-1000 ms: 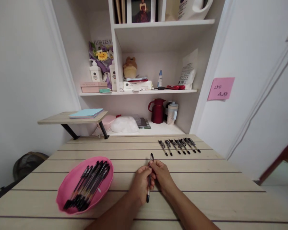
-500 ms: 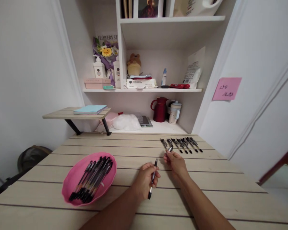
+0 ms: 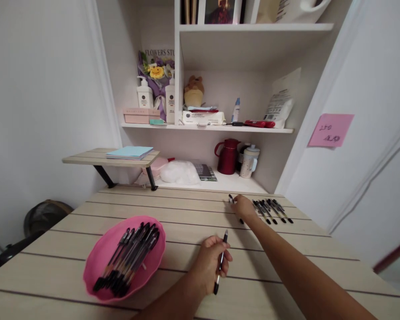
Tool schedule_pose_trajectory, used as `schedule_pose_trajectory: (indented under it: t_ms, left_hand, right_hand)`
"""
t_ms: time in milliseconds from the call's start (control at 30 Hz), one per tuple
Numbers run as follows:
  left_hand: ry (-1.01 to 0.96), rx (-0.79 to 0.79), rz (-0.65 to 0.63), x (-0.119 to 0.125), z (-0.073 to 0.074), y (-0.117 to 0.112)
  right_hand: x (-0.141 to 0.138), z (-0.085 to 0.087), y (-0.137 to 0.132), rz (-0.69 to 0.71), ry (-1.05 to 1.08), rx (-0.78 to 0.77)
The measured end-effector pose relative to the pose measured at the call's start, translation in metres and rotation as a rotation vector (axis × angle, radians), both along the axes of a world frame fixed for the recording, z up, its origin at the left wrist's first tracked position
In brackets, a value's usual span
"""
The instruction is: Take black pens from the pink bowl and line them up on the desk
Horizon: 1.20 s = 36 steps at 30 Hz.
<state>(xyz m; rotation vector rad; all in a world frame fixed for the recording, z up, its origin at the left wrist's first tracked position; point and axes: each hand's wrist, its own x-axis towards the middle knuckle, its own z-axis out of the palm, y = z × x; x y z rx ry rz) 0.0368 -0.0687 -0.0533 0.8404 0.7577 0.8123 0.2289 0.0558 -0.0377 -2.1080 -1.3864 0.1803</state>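
My left hand point(image 3: 210, 258) is closed around a black pen point(image 3: 221, 262), held at a slant with its pointed, silvery end up and its black end down. Farther forward, my right hand point(image 3: 244, 207) reaches to the left end of a row of pens, its fingers closed on a slim black pen point(image 3: 231, 199). A black end shows below that hand; the middle is hidden by the fingers. Just right of it, several black pens point(image 3: 276, 210) lie side by side on the tabletop. A pink bowl point(image 3: 90, 271) to the left holds a bundle of black pens point(image 3: 130, 258).
The slatted tabletop point(image 3: 173, 226) runs back to a white shelf unit point(image 3: 253, 27). A small raised stand point(image 3: 83, 156) with light blue paper point(image 3: 130, 152) is at the back left. A red jug point(image 3: 228, 156) and a pale cup point(image 3: 250, 161) stand behind the pens.
My right hand has moved forward with a small dark piece, down to the left end of the row. My left hand still grips its pen. The view has shifted slightly.
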Motion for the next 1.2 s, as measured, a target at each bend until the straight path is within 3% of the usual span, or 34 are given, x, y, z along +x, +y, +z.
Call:
schedule_pose_trajectory:
  t_ms: [300, 667, 833, 967, 1100, 1200]
  left_hand:
    - [-0.011, -0.004, 0.013, 0.004, -0.005, 0.001]
    - [-0.017, -0.008, 0.012, 0.004, -0.006, 0.002]
    - [-0.037, -0.022, 0.008, 0.003, -0.006, 0.002]
    - [-0.055, -0.020, 0.022, 0.003, -0.007, 0.002]
    - [-0.068, -0.014, 0.019, 0.003, -0.007, 0.002]
    - [-0.088, 0.004, 0.023, 0.002, -0.005, 0.001]
  right_hand:
    - [-0.021, -0.005, 0.024, 0.045, -0.225, -0.176]
    - [-0.010, 0.000, 0.018, 0.054, -0.236, -0.104]
    - [0.013, 0.010, -0.008, 0.038, -0.167, -0.011]
    - [0.024, 0.004, -0.038, 0.042, -0.104, 0.025]
    - [0.016, -0.009, -0.060, 0.110, -0.035, 0.037]
    - [-0.007, -0.013, -0.074, 0.233, 0.244, 0.041]
